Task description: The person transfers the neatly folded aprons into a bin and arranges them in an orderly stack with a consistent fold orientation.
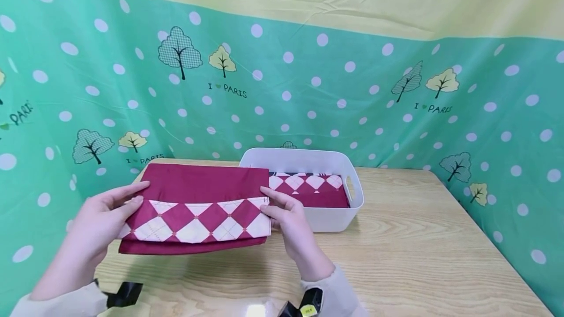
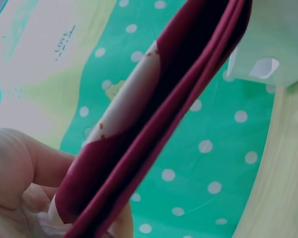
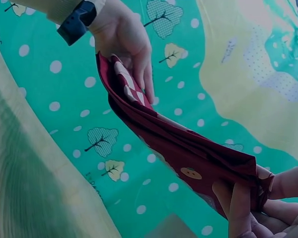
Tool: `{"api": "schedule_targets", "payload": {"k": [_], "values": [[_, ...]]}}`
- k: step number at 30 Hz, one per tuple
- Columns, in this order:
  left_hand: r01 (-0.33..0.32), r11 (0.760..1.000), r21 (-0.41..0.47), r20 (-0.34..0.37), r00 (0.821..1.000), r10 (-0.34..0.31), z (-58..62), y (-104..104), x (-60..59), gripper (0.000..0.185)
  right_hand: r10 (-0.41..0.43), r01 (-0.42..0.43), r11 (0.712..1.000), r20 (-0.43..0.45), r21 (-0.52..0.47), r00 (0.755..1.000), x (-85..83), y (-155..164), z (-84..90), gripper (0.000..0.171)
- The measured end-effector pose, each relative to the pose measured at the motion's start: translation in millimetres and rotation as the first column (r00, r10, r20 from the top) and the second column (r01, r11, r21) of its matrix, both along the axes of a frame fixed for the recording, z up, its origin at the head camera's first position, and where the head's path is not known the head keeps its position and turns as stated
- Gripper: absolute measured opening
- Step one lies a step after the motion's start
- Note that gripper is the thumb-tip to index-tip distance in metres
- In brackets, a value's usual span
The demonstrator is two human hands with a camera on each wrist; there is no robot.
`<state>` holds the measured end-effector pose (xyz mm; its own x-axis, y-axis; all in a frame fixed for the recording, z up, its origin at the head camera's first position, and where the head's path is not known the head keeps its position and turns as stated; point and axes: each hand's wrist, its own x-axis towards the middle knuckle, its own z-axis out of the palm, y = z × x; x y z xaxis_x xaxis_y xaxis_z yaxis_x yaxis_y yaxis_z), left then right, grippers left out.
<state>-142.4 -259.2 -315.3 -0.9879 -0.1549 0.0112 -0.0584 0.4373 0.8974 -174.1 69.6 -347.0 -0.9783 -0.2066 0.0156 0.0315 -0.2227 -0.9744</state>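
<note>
both arms wear pale cream sleeves (image 1: 66, 305) ending just behind each grip; black straps (image 1: 125, 293) sit at the wrists, the right one carrying a yellow-marked camera (image 1: 308, 305).

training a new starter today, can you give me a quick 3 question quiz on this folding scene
1. True or false: the white bin on the wooden table already has a folded cloth in it.
2. Which hands grip the folded maroon argyle cloth? A) left only B) right only C) both
3. Fill in: the held cloth is ___ the table, not resting on it.

Key
1. True.
2. C: left hand and right hand pinch opposite ends.
3. Above.
</note>
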Motion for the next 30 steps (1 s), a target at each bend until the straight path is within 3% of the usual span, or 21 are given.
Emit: {"api": "schedule_targets", "payload": {"k": [10,18,23,30], "values": [[0.013,0.996,0.093,0.000,1.000,-0.013,-2.7,11.9,-3.9,0.049,-0.012,0.012,0.999,0.008,0.030,1.000,-8.0,15.8,3.8,0.046],[0.035,0.994,0.100,-0.005,0.999,-0.034,-3.2,24.4,-7.2,0.055,-0.028,0.027,0.998,0.014,0.059,1.000,-13.9,31.0,6.5,0.047],[0.012,0.995,0.100,-0.014,1.000,-0.010,-2.8,35.6,-8.0,0.054,-0.034,0.034,0.997,0.003,0.067,0.999,-16.4,40.3,8.5,0.046],[-0.056,0.983,0.176,0.007,0.998,0.055,-3.5,54.3,-9.9,0.050,-0.040,0.039,0.997,0.012,0.070,0.999,-20.9,51.9,9.9,0.047]]}}
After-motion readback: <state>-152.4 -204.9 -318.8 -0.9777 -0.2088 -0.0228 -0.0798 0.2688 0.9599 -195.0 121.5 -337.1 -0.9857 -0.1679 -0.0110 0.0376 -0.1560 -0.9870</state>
